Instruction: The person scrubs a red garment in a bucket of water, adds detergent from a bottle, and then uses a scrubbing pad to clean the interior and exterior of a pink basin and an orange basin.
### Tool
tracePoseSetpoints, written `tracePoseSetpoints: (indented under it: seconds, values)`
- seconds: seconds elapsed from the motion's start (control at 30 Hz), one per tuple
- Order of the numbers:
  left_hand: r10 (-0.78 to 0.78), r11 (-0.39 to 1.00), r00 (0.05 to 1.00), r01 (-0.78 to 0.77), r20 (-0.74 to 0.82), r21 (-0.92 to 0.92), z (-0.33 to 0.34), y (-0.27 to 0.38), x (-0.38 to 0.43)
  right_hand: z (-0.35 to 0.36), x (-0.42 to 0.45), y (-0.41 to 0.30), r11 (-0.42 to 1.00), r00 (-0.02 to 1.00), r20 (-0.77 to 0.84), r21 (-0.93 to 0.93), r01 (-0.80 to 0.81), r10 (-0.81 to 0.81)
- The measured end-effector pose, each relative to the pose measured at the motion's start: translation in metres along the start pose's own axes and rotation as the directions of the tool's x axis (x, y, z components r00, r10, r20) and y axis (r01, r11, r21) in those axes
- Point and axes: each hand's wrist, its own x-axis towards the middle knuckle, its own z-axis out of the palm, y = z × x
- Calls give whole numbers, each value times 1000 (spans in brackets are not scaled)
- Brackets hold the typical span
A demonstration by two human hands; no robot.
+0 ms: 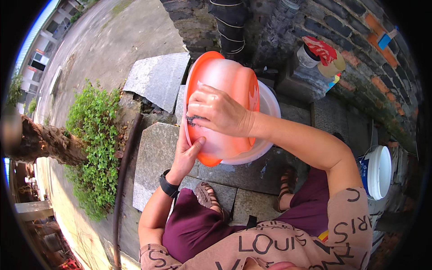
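Observation:
An orange and white plastic basin (233,72) is tipped on its side in front of me, its base turned to the right. My left hand (189,150) grips its rim at the lower left, with the thumb on the outer wall. Against that outer wall my right hand (217,113) presses a dark scouring pad (195,118), mostly hidden under the fingers. Both the hand and the basin look wet. Behind and below stands a white plastic tub (270,101), partly covered by the basin; its contents cannot be made out.
Stone slabs (157,145) pave the ground. A dark pole (126,175) and a leafy bush (91,135) lie to the left. At the right are a white bucket (379,172) and a brick wall (354,23). A red cloth (322,50) lies over containers on a block (297,82).

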Motion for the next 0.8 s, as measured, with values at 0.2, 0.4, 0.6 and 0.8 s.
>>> tracePoseSetpoints:
  seconds: [0.2, 0.4, 0.6, 0.8]
  values:
    - [83, 982, 994, -94, 74, 164, 12, -5, -13, -37, 22, 85, 914, 885, -247, 9, -406, 395]
    - [-12, 999, 998, 10, 55, 30, 1, 1, -10, -9, 8, 15, 999, 998, -57, 39, -8, 10]
    - [-62, 985, 982, 31, 178, 168, -3, 8, -21, -56, 43, 70, 932, 929, 127, 66, -357, 347]
    - [-56, 981, 998, 52, -16, -188, 15, 43, 9, 6, 10, -23, 978, 1000, 4, -206, -13, 14]
